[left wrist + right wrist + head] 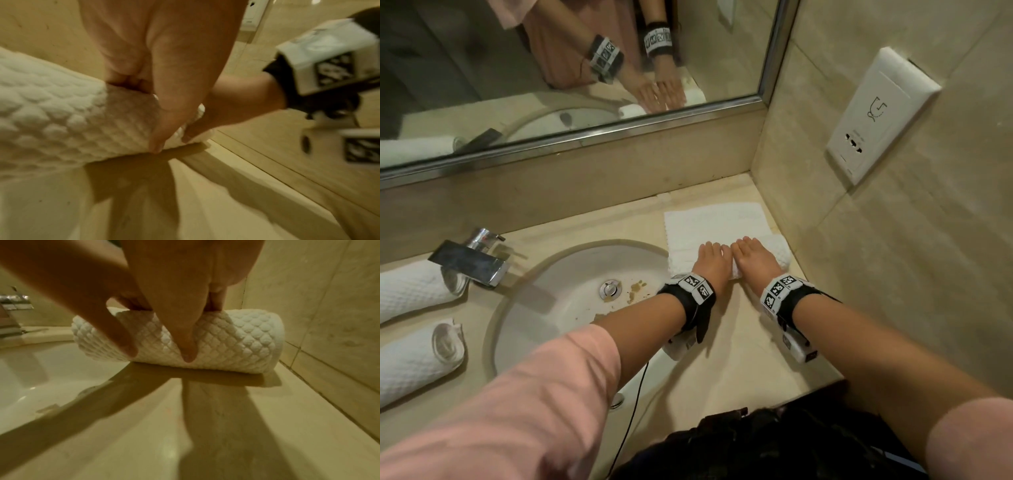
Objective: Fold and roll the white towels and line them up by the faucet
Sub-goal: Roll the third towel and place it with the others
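Counter (729, 370), right of sink (571, 274): left hand (710, 262) and right hand (755, 258) curl around half-rolled towel (714, 222), thumbs beneath.

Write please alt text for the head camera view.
Both hands, left hand and right hand, roll a white towel on the counter right of the sink; two rolled towels lie by the faucet.

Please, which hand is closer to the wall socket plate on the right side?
The right hand. It grips the towel roll at its end near the side wall, below the socket plate. The left hand grips the roll on the sink side, farther away.
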